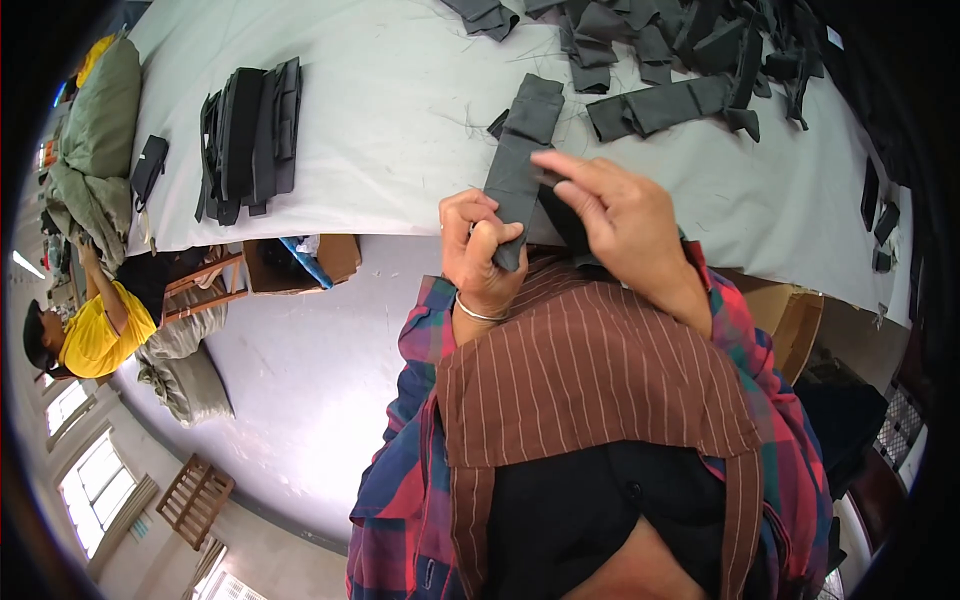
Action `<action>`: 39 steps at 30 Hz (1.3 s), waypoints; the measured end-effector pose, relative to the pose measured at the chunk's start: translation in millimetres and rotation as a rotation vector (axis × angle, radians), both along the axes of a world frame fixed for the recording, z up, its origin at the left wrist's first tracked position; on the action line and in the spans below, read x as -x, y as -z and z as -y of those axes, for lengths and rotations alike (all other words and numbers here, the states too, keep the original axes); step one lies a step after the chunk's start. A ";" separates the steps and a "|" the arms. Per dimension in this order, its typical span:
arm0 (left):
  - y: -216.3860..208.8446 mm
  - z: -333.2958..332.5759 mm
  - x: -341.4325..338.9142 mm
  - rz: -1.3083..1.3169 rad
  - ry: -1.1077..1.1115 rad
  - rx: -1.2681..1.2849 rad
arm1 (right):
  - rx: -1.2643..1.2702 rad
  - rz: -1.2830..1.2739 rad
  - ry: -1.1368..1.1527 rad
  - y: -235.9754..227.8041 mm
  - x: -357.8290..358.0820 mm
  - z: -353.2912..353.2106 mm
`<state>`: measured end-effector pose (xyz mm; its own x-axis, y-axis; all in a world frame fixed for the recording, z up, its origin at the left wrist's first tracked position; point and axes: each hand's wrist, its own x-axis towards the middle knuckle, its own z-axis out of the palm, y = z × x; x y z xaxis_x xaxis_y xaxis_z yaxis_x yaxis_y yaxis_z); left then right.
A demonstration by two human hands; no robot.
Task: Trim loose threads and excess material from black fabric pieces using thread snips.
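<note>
Strip of dark grey fabric (pixel 530 115) lies lengthwise on the white-covered table (pixel 370 130), near end at the front edge. Left hand (pixel 480 250) grips that end, fingers curled, thumb pressing on the cloth. Right hand (pixel 632 215) is at the strip's right side, thumb and index finger extended, slightly apart; tips blurred, contact cannot be told. Loose dark strips (pixel 660 108) lie beyond, to the right; stack of folded dark pieces (pixel 250 140) to the left. Farther left: co-worker in yellow shirt (pixel 103 335).
</note>
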<state>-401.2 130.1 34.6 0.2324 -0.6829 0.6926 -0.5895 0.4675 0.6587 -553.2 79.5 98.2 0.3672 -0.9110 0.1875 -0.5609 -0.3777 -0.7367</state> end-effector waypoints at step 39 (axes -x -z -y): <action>-1.1 -1.1 -2.1 0.039 -0.001 -0.062 | 0.020 -0.157 0.016 -6.0 -9.4 15.8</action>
